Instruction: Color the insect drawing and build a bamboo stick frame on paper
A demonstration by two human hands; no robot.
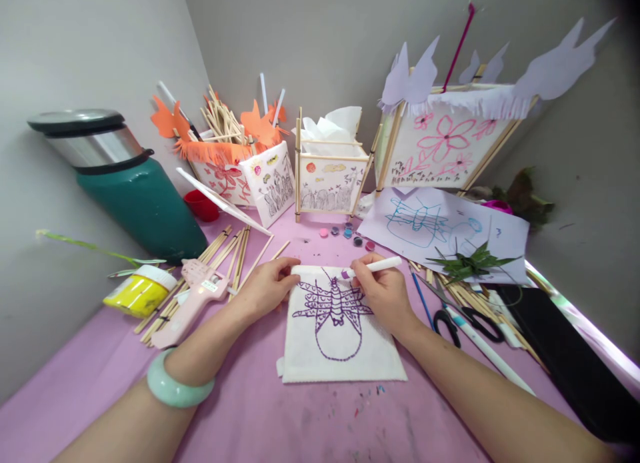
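A white cloth-like panel [303, 360] lies flat on the pink-purple table, bearing a purple line drawing of a winged insect [338, 310]. My right hand [383, 293] grips a white marker [377, 264] with a purple tip. That tip is at the top of the drawing, by the insect's head; whether it touches the cloth I cannot tell. At the panel's upper left corner, my left hand [267, 288] has its thumb and fingers closed on the edge. A pale green bangle [175, 383] circles my left wrist.
Left stand a teal bottle [140, 203], a yellow paint jar [140, 291], a pink glue gun [193, 300] and wooden sticks. Decorated lanterns [333, 183] line the back. Right are a blue-drawn sheet [370, 216], leaves [473, 260], scissors [447, 326] and a black object [555, 343].
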